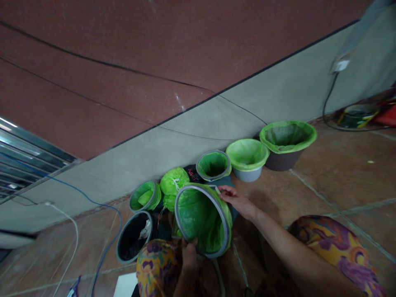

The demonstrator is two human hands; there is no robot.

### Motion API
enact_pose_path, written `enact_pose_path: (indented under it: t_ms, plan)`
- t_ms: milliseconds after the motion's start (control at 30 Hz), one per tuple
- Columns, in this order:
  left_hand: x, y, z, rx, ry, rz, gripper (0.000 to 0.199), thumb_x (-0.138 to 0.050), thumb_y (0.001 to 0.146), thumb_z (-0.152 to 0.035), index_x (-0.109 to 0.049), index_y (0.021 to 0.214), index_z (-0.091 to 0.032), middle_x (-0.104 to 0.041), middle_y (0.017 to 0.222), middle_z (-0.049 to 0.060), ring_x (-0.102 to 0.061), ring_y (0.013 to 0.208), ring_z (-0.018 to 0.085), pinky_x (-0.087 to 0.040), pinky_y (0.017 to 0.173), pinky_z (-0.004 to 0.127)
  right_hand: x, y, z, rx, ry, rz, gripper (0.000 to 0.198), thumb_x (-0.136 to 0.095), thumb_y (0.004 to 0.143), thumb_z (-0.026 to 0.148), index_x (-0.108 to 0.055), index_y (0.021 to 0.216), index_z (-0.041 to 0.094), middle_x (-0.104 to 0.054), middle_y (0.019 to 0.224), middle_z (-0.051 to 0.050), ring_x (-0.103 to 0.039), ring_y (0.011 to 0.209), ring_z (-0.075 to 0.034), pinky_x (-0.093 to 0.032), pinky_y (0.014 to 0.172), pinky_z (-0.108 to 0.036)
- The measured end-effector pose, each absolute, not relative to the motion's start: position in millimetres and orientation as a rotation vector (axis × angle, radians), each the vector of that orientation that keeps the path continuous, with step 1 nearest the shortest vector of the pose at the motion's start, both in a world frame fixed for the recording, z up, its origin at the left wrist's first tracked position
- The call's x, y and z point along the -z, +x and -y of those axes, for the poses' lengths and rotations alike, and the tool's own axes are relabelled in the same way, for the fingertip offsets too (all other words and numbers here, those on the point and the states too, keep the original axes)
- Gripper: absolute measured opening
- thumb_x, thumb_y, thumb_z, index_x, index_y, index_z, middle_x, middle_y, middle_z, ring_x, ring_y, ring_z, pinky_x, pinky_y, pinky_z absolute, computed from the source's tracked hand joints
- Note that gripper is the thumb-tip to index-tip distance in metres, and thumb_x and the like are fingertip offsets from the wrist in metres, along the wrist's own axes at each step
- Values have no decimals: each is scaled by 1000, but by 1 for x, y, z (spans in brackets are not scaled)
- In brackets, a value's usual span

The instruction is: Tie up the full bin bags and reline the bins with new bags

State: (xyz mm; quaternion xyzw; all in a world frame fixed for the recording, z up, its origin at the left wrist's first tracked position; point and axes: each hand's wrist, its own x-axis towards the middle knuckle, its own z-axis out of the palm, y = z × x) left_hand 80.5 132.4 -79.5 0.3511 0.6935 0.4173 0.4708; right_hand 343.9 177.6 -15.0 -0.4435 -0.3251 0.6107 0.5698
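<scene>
A trash bin [202, 222] with a grey ring rim and a green bag lining it is tilted toward me, its mouth facing up. My left hand [189, 253] grips the near left side of the rim, the thumb over the edge. At the far right side of the rim, my right hand [233, 199] has its fingers closed around a pale strip that sticks out there; whether this is a handle or a drawstring I cannot make out. Behind the bin sits a tied green garbage bag [175, 181] with a white string.
Along the wall stand a small green-lined bin [144, 196], a grey-rimmed bin [213, 165], a light grey bin [249, 175] and a large brown bin [283, 161]. A black-lined bin [134, 239] is at left. A blue cable [116, 231] and white hose [76, 231] cross the tiled floor.
</scene>
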Motion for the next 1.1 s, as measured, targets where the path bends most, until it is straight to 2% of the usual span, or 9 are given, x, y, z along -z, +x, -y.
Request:
enact_pose_path:
  t_ms: [167, 300, 433, 733, 933, 1100]
  plan:
    - [57, 82, -135, -1141, 633, -1546, 43, -73, 54, -26, -61, 95, -23, -73, 85, 2, -72, 81, 23, -57, 78, 38, -1, 360, -170, -1535, -914, 842, 53, -82, 65, 49, -66, 107, 21, -60, 70, 5, -48, 61, -9, -36, 58, -22]
    - [38, 74, -142, -1206, 706, -1525, 46, -74, 57, -24, -62, 101, -23, -73, 90, 2, -71, 87, 22, -55, 84, 36, -12, 369, -165, -1592, -883, 877, 54, -75, 70, 60, -68, 106, 21, -62, 75, 2, -52, 64, -11, -42, 59, -23]
    - [28, 63, -150, -1246, 856, -1534, 48, -76, 59, -28, -63, 105, -21, -73, 99, 4, -69, 92, 22, -53, 87, 36, -17, 372, -165, -1547, -960, 817, 64, -65, 72, 72, -71, 106, 19, -64, 71, -1, -52, 60, -11, -42, 55, -24]
    - [15, 49, -165, -1255, 1220, -1629, 51, -72, 69, -39, -60, 115, -21, -71, 109, 6, -67, 101, 23, -51, 92, 36, -12, 369, -172, -1397, -974, 890, 57, -60, 77, 72, -74, 96, 20, -64, 72, -1, -54, 65, -13, -44, 63, -27]
    - [1, 56, -166, -1146, 1545, -1811, 42, -65, 76, -39, -60, 113, -21, -72, 93, 6, -68, 90, 24, -52, 83, 33, -11, 368, -177, -1329, -983, 1018, 53, -55, 83, 67, -74, 97, 19, -68, 82, -3, -56, 73, -14, -44, 68, -27]
    - [-7, 72, -159, -1036, 1686, -1879, 36, -59, 81, -36, -61, 115, -23, -73, 93, 5, -68, 88, 24, -51, 77, 30, -26, 370, -169, -1395, -949, 1222, 48, -58, 84, 61, -73, 98, 18, -69, 85, -3, -59, 77, -15, -45, 71, -26]
